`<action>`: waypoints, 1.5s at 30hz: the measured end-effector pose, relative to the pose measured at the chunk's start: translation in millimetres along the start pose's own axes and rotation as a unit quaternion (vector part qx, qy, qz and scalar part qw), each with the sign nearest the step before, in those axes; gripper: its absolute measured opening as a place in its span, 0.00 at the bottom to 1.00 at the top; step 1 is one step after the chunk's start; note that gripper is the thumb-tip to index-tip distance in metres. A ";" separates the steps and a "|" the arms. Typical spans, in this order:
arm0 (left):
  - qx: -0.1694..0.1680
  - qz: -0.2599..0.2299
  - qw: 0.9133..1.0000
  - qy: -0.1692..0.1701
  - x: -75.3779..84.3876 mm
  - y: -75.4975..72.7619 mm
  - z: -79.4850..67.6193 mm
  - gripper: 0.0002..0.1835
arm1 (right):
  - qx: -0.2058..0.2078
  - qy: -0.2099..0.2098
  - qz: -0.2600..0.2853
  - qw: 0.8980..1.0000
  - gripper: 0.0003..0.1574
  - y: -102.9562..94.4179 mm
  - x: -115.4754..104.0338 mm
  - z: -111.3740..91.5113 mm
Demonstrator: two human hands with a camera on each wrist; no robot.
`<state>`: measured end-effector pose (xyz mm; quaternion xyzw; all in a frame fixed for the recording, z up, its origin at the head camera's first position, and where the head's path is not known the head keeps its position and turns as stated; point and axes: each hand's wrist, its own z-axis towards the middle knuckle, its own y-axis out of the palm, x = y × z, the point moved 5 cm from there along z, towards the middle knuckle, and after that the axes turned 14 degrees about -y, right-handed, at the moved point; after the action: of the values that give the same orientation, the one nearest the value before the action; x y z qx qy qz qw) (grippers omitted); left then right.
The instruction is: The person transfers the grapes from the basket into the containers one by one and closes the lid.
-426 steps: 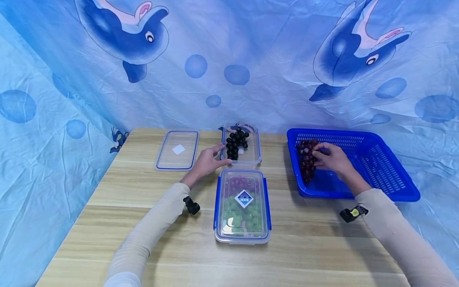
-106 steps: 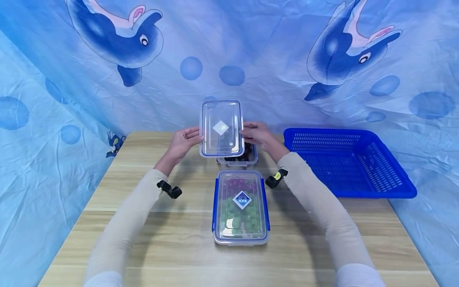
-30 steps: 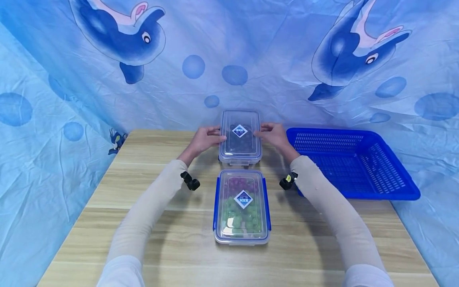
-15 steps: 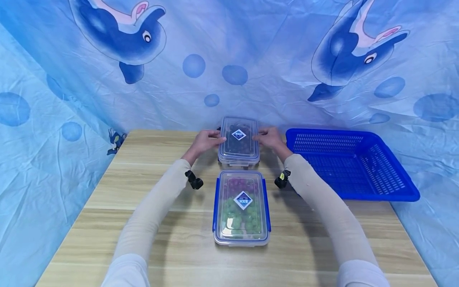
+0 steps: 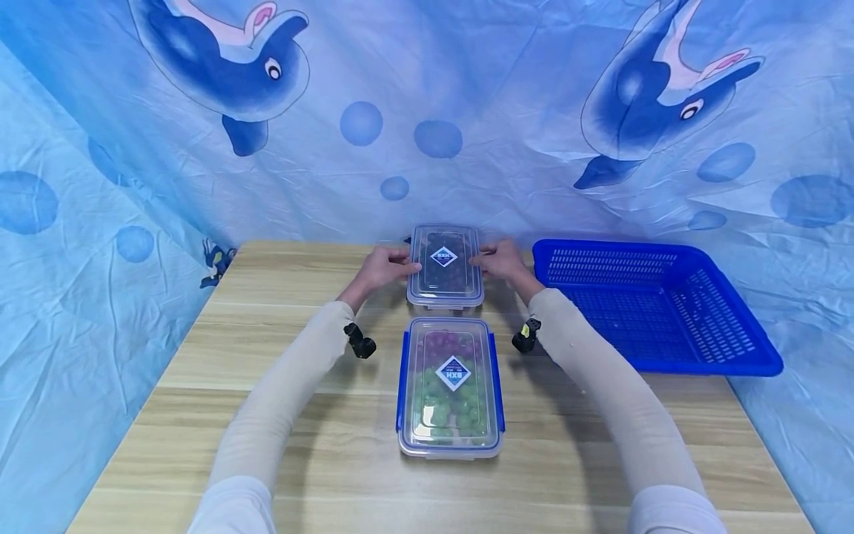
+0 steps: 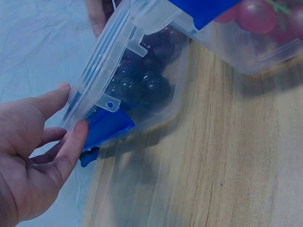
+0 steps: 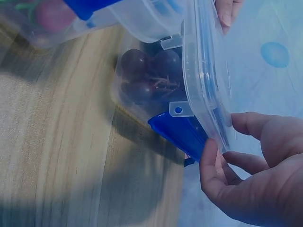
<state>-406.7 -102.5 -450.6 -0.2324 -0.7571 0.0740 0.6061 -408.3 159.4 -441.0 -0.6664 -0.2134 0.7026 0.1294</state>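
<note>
At the far side of the table stands a clear food container [image 5: 454, 302] with dark grapes [image 6: 151, 81] and red grapes [image 7: 138, 90] inside. Its clear lid [image 5: 443, 282] lies over the top, with a diamond label. My left hand [image 5: 383, 268] holds the lid's left edge, thumb on top. On the right edge, my right hand [image 5: 505, 261] does the same. Blue side latches [image 6: 111, 126] stick outward below the lid, close to the fingertips in both wrist views. Whether the lid is fully seated cannot be seen.
A second lidded container [image 5: 451, 400] with green and purplish-red grapes sits just nearer, its blue side clips down. At the right stands a blue perforated basket [image 5: 657, 363]. Behind the wooden table [image 5: 200, 415] hangs a blue dolphin-print curtain [image 5: 507, 81].
Red grapes went from the basket into the far container. Both hands picked up its lid, turned it label up and brought it over the container; in the last second it came lower.
</note>
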 end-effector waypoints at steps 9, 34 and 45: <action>-0.005 0.001 1.000 -0.029 2.1 -0.6 2.9 0.23 | -0.024 -0.012 -0.050 0.998 0.30 -0.4 -8.0 1.6; -0.031 -0.051 0.992 -0.112 -5.5 4.1 10.7 0.22 | -0.070 0.113 0.102 0.986 0.45 1.9 6.8 -9.8; -0.033 -0.068 0.990 -0.117 -5.3 5.1 11.1 0.21 | -0.133 0.190 0.156 0.960 0.46 9.2 15.3 -12.9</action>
<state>-415.1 -98.4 -460.1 -0.1894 -0.8390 0.0344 0.5089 -395.8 160.1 -459.1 -0.8240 -0.1694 0.5396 -0.0335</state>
